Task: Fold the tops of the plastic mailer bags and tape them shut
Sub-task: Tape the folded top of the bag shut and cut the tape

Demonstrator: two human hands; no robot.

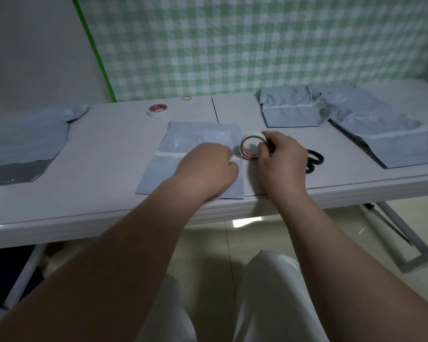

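The right hand (282, 159) grips the tape roll (248, 146) while the left hand (208, 166) pinches the tape end (233, 157) onto the middle bag (198, 134) to close it.

The mailer bag (195, 137) at the near edge of the tabletop (104, 154) is made of thin grey plastic film with a faint sheen. The tabletop is finished smooth and matt, and the tape roll (248, 147) is wound from matt off-white paper tape.
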